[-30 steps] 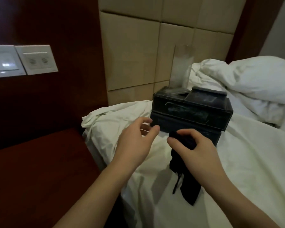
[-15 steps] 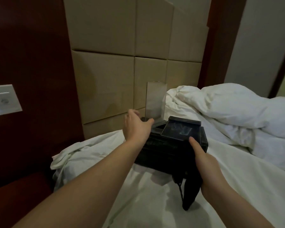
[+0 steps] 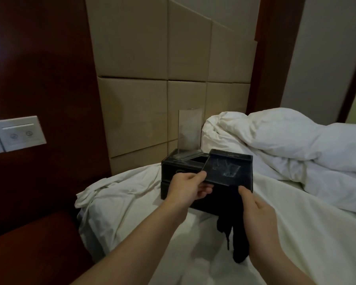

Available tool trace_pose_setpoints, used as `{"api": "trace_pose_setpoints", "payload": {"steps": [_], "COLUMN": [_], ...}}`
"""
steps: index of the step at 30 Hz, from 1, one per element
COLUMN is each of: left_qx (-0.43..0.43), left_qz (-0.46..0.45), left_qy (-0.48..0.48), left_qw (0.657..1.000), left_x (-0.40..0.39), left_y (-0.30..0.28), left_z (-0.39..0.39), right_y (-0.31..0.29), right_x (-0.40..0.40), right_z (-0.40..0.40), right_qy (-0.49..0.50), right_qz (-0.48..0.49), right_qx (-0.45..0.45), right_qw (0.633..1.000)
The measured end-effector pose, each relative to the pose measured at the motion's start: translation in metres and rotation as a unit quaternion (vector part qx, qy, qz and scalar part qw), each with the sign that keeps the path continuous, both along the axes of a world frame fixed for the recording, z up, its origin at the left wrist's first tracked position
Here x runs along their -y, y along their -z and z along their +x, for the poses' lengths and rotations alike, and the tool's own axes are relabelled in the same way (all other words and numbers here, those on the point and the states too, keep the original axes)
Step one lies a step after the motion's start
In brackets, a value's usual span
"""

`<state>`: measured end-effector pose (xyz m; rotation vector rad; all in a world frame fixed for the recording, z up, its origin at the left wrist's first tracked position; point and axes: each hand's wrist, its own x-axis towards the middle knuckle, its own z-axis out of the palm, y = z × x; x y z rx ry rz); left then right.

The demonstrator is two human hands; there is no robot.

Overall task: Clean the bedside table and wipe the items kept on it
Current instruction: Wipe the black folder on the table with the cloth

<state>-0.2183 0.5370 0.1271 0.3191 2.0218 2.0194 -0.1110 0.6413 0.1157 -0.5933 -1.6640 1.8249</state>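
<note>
A black box (image 3: 174, 170) stands on the white bed sheet, with a clear acrylic sign holder (image 3: 190, 132) upright on its back left corner. A flat black lid-like tray (image 3: 227, 169) with dusty streaks lies tilted over the box's right half. My left hand (image 3: 188, 187) pinches the tray's near left corner, thumb on top and fingers under. My right hand (image 3: 255, 210) grips a dark cloth (image 3: 237, 239) that hangs down in front of the box.
The dark red bedside table (image 3: 29, 254) is at the lower left, below a wall plate with switches (image 3: 19, 133). A padded beige headboard (image 3: 152, 89) rises behind the box. A rumpled white duvet (image 3: 296, 145) is heaped at the right.
My left hand came down from the sign holder at the box's back and took the tray's near corner. The tray now tilts up at the front. The right hand drew back slightly with the cloth.
</note>
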Motion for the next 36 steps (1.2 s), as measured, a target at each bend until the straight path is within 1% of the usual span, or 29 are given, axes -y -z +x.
{"api": "trace_pose_setpoints", "payload": {"steps": [3,7,10,12,13,15,18,20,22,23,25,28,29,32,33,34,35,36], "left_qx": [-0.018,-0.053,-0.064,-0.051,-0.039,-0.009,0.030,0.034,0.021,0.016,0.020,0.032,0.029,0.026,0.043,0.057,0.051,0.057], "left_qz": [0.039,0.076,0.045,0.004,-0.001,0.011,0.015,0.010,-0.003,0.003,0.014,0.039,0.034,0.037,0.036,0.054,0.074,0.088], "left_qy": [-0.029,-0.102,-0.172,-0.213,-0.235,-0.283,-0.367,-0.422,-0.463,-0.470,-0.463,-0.488,-0.494,-0.521,-0.529,-0.534,-0.533,-0.545], "left_qw": [0.999,0.990,0.982,0.976,0.971,0.959,0.930,0.906,0.886,0.883,0.886,0.871,0.868,0.853,0.847,0.842,0.842,0.832], "left_x": [0.034,0.107,0.171,0.213,0.233,0.270,0.319,0.348,0.371,0.378,0.390,0.403,0.407,0.420,0.432,0.445,0.460,0.472], "left_y": [0.005,0.022,0.041,0.056,0.063,0.075,0.088,0.096,0.103,0.105,0.105,0.108,0.109,0.106,0.106,0.113,0.126,0.138], "left_z": [0.043,0.103,0.147,0.172,0.181,0.198,0.214,0.224,0.231,0.233,0.237,0.248,0.254,0.272,0.268,0.272,0.278,0.279], "right_y": [-0.002,0.016,0.051,0.072,0.079,0.086,0.099,0.108,0.115,0.115,0.115,0.111,0.110,0.105,0.104,0.102,0.104,0.105], "right_x": [0.019,0.062,0.112,0.149,0.167,0.206,0.256,0.282,0.302,0.311,0.324,0.337,0.340,0.347,0.349,0.352,0.354,0.357], "right_z": [0.034,0.063,0.069,0.069,0.068,0.068,0.068,0.070,0.072,0.073,0.075,0.075,0.074,0.075,0.076,0.079,0.082,0.085], "right_qy": [-0.042,-0.113,-0.179,-0.220,-0.241,-0.300,-0.377,-0.426,-0.462,-0.478,-0.508,-0.540,-0.552,-0.606,-0.628,-0.647,-0.656,-0.658], "right_qz": [-0.046,-0.041,0.016,0.032,0.038,0.050,0.078,0.086,0.087,0.085,0.077,0.096,0.105,0.133,0.134,0.136,0.142,0.150], "right_qx": [-0.017,-0.039,-0.049,-0.046,-0.047,-0.059,-0.069,-0.069,-0.062,-0.056,-0.046,-0.031,-0.028,-0.009,0.010,0.029,0.049,0.070], "right_qw": [0.998,0.992,0.983,0.974,0.969,0.951,0.920,0.898,0.881,0.872,0.857,0.836,0.826,0.784,0.766,0.750,0.740,0.735]}}
